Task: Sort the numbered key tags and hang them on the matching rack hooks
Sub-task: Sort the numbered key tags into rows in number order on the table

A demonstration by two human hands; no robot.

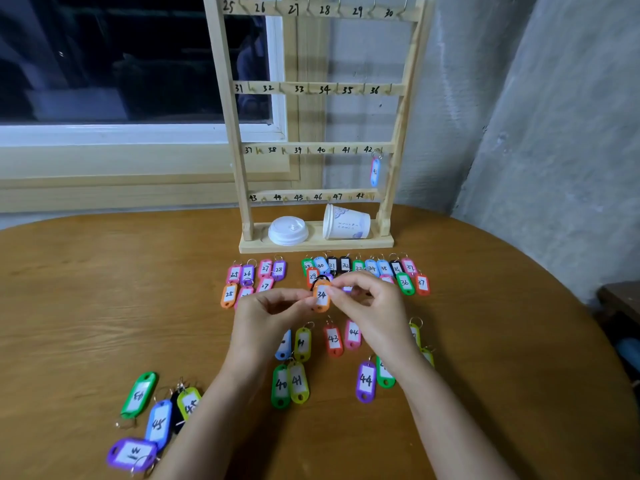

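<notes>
- You held the orange tag marked 34 [321, 295] between both hands, just above the worktop [104, 306]. Your left hand [266, 313] pinched its 9 o'clock edge with thumb and forefinger, and your right hand [367, 301] was curled round its 3 o'clock edge.
- Something dark sat at the tag's 12 o'clock end. I could not tell whether that was another tag's ring, but if it was caught, lifting could have dragged a second tag along.
- The sorted rows of tags [346, 266] lay right under your knuckles, from 11 to 1 o'clock. A low reach forward could have swept them out of order.
- The rack [225, 98] stood at 12 o'clock, and the 34 label [324, 89] was well up it. The one hung tag [375, 171] dangled just to the 3 o'clock side of its number, so the neighbouring hook would have been easy to take by mistake.
- A cup [346, 223] lay on its side on the rack's base, with a lid [288, 231] at its 9 o'clock. A brushing wrist could have rolled the cup into the rows.
</notes>
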